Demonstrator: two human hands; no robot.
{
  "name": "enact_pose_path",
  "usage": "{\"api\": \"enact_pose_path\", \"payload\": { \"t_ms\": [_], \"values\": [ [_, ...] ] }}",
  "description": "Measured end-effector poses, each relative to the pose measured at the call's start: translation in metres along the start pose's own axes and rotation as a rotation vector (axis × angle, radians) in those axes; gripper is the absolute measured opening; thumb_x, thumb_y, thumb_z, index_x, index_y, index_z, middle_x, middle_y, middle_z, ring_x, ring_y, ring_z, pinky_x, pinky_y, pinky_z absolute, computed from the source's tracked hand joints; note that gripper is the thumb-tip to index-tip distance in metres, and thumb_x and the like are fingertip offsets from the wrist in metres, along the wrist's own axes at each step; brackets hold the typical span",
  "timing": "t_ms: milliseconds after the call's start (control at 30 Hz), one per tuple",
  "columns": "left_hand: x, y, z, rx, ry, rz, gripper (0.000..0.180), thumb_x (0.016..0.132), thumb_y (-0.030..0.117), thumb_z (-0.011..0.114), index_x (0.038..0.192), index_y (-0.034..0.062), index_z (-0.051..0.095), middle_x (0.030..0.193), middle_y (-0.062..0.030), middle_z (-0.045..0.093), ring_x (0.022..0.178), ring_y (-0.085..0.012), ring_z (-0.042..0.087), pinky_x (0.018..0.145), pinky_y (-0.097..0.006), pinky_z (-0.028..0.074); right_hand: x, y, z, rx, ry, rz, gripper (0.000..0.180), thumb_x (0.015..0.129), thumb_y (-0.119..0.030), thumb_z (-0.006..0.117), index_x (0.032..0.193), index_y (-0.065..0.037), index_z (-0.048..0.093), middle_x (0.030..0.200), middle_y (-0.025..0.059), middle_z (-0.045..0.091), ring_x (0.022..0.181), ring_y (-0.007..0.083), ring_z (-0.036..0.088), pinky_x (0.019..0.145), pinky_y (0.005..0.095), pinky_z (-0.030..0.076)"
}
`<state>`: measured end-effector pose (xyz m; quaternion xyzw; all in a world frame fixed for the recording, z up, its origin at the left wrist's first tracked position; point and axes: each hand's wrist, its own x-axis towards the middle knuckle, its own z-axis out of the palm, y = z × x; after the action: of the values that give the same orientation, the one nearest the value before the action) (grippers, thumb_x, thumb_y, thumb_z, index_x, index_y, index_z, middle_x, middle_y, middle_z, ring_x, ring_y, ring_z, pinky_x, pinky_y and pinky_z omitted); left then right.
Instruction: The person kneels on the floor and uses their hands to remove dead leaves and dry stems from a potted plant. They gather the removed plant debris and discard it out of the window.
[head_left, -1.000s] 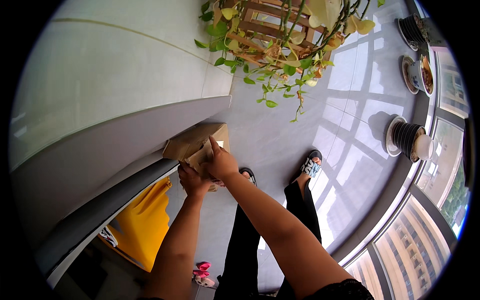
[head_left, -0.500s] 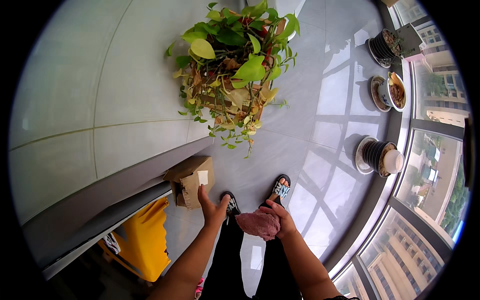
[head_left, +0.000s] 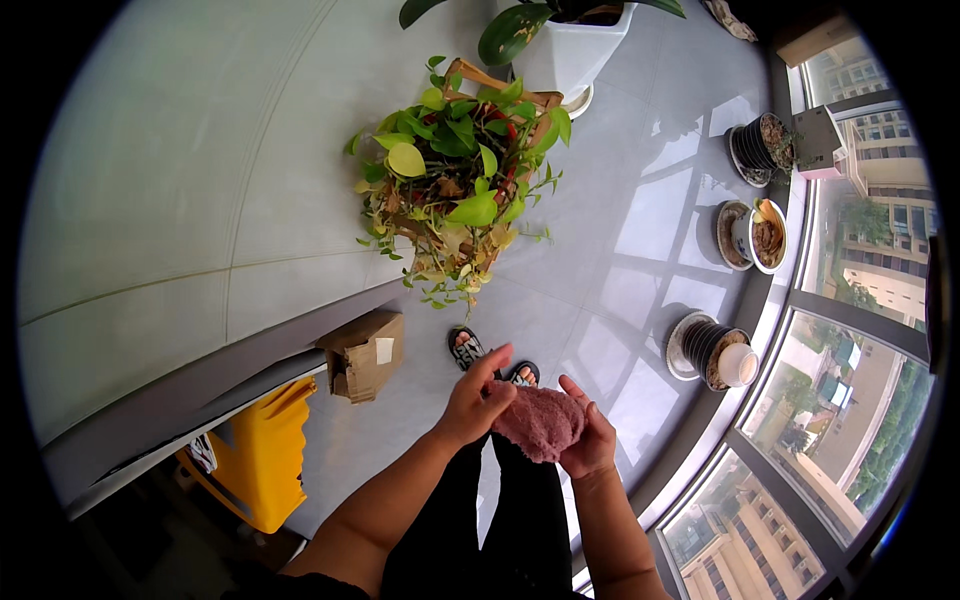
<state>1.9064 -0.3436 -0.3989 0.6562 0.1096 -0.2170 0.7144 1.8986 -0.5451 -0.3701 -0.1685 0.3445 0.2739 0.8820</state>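
A bunched, fuzzy dusty-pink cloth [head_left: 540,424] stretches between my two hands, above my legs. My left hand [head_left: 474,408] pinches its left end, thumb lying across the near side and index finger pointing up beyond it. At the other end, my right hand [head_left: 590,440] grips the cloth, thumb and fingers on its right edge. Parts of the fingers behind the cloth are hidden. Past my hands, on the floor, a leafy trailing plant [head_left: 455,150] with green and yellowed leaves sits in a wooden stand.
To the left lie a cardboard box [head_left: 364,358] and a yellow plastic item [head_left: 262,455] under a shelf edge. Potted plants line the window side: a dark ribbed pot [head_left: 704,350], a white bowl-like pot [head_left: 764,238] and another dark pot [head_left: 762,148]. A white planter [head_left: 575,50] stands farther off.
My left hand has come in from the left and taken the cloth's left end. The cloth and right hand have moved slightly right and up. The view has shifted, showing more of the white planter.
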Motion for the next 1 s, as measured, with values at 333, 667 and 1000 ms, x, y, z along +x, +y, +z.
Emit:
{"api": "enact_pose_path", "payload": {
  "t_ms": [333,667,1000],
  "values": [
    [0.028,0.024,-0.022,0.080,0.413,-0.084,0.020,0.088,0.017,0.062,0.097,-0.0005,0.062,0.083,-0.0066,0.065,0.070,-0.0098,0.060,0.065,-0.024,0.049,0.073,-0.012,0.061,-0.550,-0.060,-0.012,0.034,0.080,0.003,0.064,0.112,0.001,0.053,0.102,0.0068,0.062,0.093,0.0170,0.060,0.083,0.0302,0.049],
    [0.077,0.005,0.008,-0.307,0.670,-0.373,0.022,0.091,0.016,0.058,0.108,0.0011,0.057,0.091,-0.0055,0.063,0.071,-0.0107,0.059,0.062,-0.024,0.050,0.172,-0.134,0.061,-0.482,-0.009,-0.072,0.032,0.079,0.003,0.064,0.109,0.005,0.056,0.100,0.0132,0.064,0.091,0.0220,0.063,0.083,0.0338,0.051],
    [0.173,-0.086,0.030,-0.150,0.660,0.278,0.020,0.085,0.002,0.061,0.104,-0.0010,0.057,0.091,-0.0093,0.062,0.075,-0.0138,0.060,0.068,-0.025,0.049,0.418,-0.190,-0.119,-1.533,0.122,0.090,0.046,0.067,-0.006,0.074,0.108,0.001,0.057,0.098,0.0104,0.064,0.087,0.0206,0.062,0.079,0.0332,0.050]
  ]
}}
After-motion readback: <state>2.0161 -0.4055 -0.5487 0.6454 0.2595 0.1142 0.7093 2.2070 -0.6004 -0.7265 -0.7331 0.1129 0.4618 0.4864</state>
